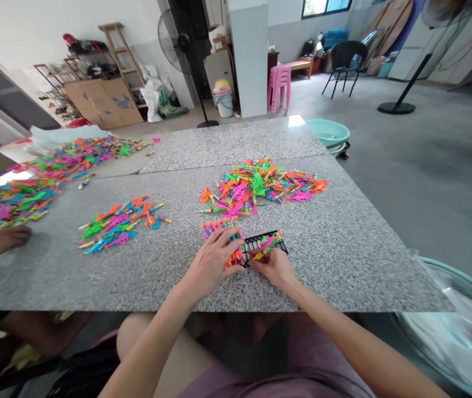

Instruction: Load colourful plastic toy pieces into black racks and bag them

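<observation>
Left hand (211, 255) lies spread over packed end of black plastic grid tray (251, 243) on speckled grey surface (331, 260); right hand (276, 268) pinches slim pink-green-yellow plastic piece (268, 243), best kept in line with slots.

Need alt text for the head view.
A right hand holds a multicoloured piece at a black rack; the left hand rests over a row of bright pieces at the rack's left. On the speckled table, a colourful heap lies beyond the hands, a smaller heap to their left. At far left, another person's hand is beside a larger pile.
</observation>
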The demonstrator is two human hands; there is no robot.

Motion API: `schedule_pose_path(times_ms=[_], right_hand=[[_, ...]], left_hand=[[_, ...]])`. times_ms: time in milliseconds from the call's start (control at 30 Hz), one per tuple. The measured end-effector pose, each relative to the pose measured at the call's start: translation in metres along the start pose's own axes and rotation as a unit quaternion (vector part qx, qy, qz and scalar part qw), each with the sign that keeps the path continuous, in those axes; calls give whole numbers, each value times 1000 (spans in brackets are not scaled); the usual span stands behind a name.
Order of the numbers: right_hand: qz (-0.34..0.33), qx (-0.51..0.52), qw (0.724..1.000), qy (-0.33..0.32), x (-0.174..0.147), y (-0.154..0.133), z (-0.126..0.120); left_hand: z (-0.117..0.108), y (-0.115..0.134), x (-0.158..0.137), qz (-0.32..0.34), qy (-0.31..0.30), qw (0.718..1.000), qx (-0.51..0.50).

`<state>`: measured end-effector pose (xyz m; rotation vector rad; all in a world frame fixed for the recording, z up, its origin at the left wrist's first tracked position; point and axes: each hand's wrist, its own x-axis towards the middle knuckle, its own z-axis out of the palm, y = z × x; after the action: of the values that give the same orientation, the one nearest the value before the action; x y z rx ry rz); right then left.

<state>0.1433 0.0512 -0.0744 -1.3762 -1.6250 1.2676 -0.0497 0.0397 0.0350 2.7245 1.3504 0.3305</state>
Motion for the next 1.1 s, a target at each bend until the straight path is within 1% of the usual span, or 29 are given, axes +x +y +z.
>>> schedule_pose_path(times_ms=[100,167,200,233,333,400,467,567,633,700,800,867,933,1033,1100], right_hand=[[17,12,999,-37,-4,10,-5],[11,13,997,-70,-8,12,-9],[-1,1,997,-74,-10,12,-12],[-20,-21,997,-67,-11,10,-13],[-90,-91,992,-6,-13,0,-16],[-111,-95,989,11,-11,-7,-14],[-95,-94,991,10,-6,-10,-10],[-61,-144,988,5,2,-10,-2],[-71,-184,980,-5,6,-9,2],[-97,-219,971,-23,10,-10,3],[-140,-288,946,-51,13,-16,1],[-154,-330,929,-65,14,-22,1],[-142,-354,921,-79,15,-28,1],[-111,-371,917,-96,15,-31,3],[-113,-374,915,-97,13,-31,8]], left_hand=[[0,1,1,-3,4,1000,0],[0,2,1,-5,5,1000,-1],[0,2,1,-6,6,1000,-1],[0,2,2,-6,6,1000,-1],[0,3,2,-6,6,1000,2],[0,3,2,-7,8,1000,3],[0,4,3,-8,13,1000,1],[1,5,3,-12,19,1000,-1],[1,6,4,-14,20,1000,-1],[2,7,4,-16,21,1000,1],[3,7,3,-19,27,999,1],[4,7,3,-22,34,999,-2],[5,7,2,-25,38,999,-5],[6,7,2,-28,38,999,-3],[6,6,2,-25,40,999,0]])
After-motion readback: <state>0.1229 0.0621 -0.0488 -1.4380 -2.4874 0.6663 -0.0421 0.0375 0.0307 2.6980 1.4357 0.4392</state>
